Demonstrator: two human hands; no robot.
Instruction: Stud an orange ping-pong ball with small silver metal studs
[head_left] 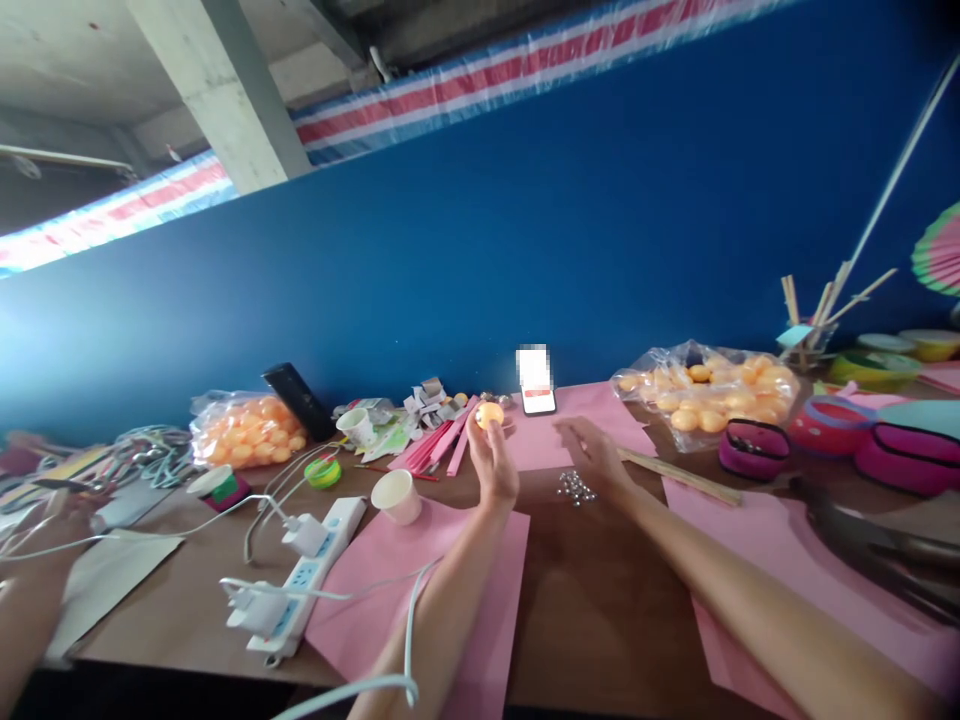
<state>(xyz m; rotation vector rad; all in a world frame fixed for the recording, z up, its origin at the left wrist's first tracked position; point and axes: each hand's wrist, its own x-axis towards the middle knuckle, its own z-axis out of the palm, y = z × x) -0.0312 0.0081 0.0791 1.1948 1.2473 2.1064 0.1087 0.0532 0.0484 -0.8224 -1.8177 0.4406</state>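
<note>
We cannot tell the pointing or long axis of the orange ball [490, 414]; our left hand [495, 467] pinches it, our right hand [600, 462] hovers loosely open near silver beads [576, 488].

Clock taken from silver bead pile [576, 487] on brown table [600, 600]. Left hand [495, 468], at 10, pinches orange ball [490, 414] upright in fingertips. Right hand [596, 458], at 1, fingers loosely spread, just beside beads. Phone [539, 402] at 11, screen lit. Paper cup [397, 497] at 9, power strip [309, 580] at 8, plugs in. Clear bag of orange balls [705, 388] at 2. Another person's hand [60, 525], far out at 9.
</note>
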